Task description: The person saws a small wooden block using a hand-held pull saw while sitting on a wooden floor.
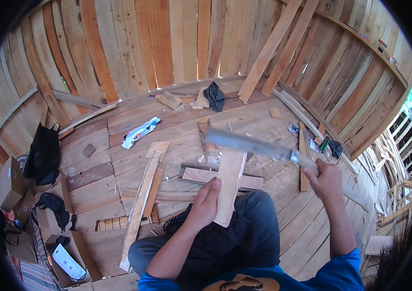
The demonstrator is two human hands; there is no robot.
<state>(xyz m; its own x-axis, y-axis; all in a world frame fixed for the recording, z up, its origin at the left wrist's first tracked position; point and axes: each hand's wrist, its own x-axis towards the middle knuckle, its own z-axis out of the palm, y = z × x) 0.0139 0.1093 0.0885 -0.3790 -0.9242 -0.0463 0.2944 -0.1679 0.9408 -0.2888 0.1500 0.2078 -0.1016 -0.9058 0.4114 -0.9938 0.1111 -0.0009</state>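
Right hand (326, 182) is wrapped round the handle of a machete (249, 144), its blade reaching left across the far end of a board (230, 177); whether blade and wood touch, I cannot tell. The left hand (207, 201) clasps the board by its left edge, thumb on the face, with the near end over the person's lap (259, 228).

Largest around them is the plank wall (167, 43) on the far side, then the wooden floor (288, 228). Two planks (270, 48) lean against the wall, far and a little right. A long strip (141, 211) lies left of the left hand, its near end beside the knee. Open boxes (87, 254) stand near left, with a black bag (43, 155) just beyond. Smaller still are a blue-and-white wrapper (140, 132), far left of the board, a crumpled black cloth (214, 96) by the wall, and a wood block (89, 150) farther left.
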